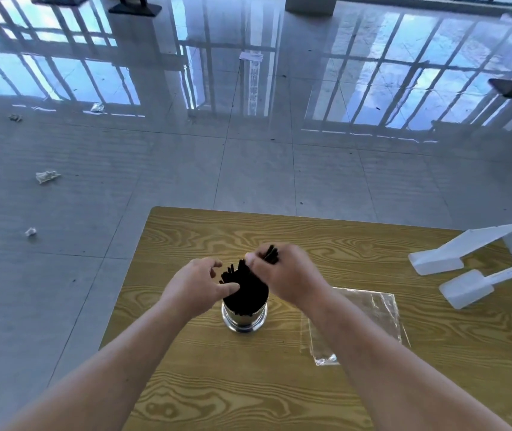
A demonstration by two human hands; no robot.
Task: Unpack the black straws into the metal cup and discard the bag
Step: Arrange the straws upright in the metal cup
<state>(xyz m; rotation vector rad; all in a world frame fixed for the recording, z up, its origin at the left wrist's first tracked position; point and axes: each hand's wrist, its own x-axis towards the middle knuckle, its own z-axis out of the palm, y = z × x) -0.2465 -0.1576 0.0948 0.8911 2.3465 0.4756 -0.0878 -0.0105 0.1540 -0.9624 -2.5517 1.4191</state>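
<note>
Our forearms (118,368) enter from the bottom edge, cut off below the elbows. The right one hides the near-left part of the bag (369,309), a clear sheet lying flat on the table (186,231) just right of the cup (245,318). The right hand (282,275) pinches a few straws (242,287) above the cup; we see only their tips past its fingers. The left hand (197,287) is loosely curled, thumb against the bundle, gripping nothing we can make out. The straws are thin and black, standing tilted in the shiny metal cup, whose rim the hands partly cover. Two white pieces (453,253) lie far right.
</note>
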